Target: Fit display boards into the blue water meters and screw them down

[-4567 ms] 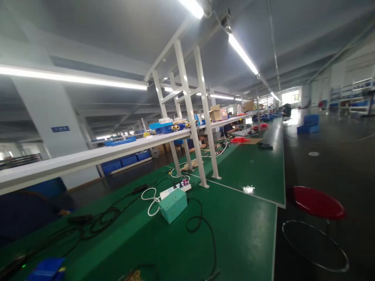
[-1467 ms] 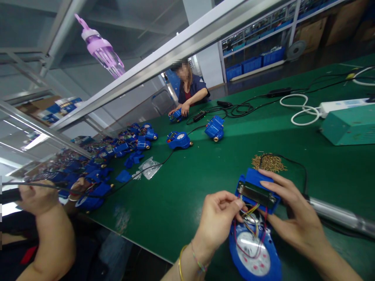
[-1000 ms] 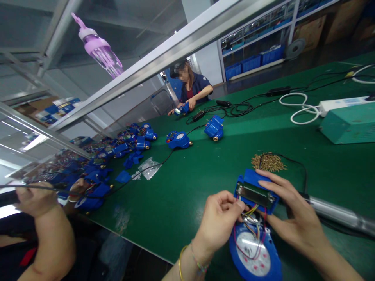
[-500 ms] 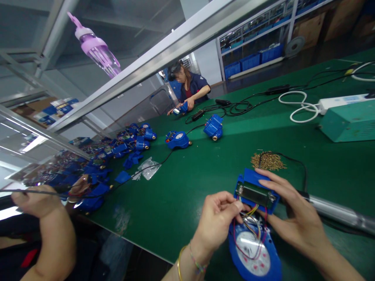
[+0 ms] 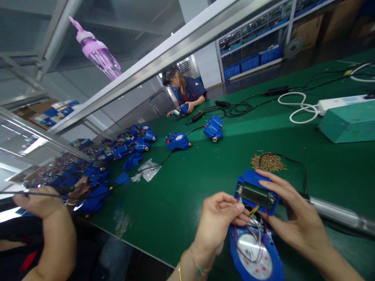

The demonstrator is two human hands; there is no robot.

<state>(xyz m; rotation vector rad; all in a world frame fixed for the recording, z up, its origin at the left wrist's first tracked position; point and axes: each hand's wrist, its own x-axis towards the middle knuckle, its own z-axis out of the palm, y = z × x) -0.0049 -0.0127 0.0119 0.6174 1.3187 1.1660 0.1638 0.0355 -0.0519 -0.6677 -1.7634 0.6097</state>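
A blue water meter (image 5: 254, 257) with a round white dial lies in front of me, its upper housing (image 5: 252, 177) tipped up. A green circuit board (image 5: 255, 194) with a dark display sits in that housing. My right hand (image 5: 301, 222) grips the housing from the right, fingers over its top edge. Thin coloured wires (image 5: 253, 210) run from the board down into the meter body, and a red one loops over the dial. My left hand (image 5: 218, 218) is closed in a pinch on the wires just under the board; its fingertips partly hide them.
Brass screws (image 5: 268, 161) lie piled behind the meter. A metal electric screwdriver (image 5: 340, 210) rests at right, near a green box (image 5: 348, 123). More blue meters (image 5: 177, 141) stand further back. Co-workers sit at left (image 5: 43, 218) and across the table (image 5: 190, 91).
My left fingers have shifted slightly right along the wires. My right hand still holds the housing in nearly the same place. The co-worker across the table has leaned a little left.
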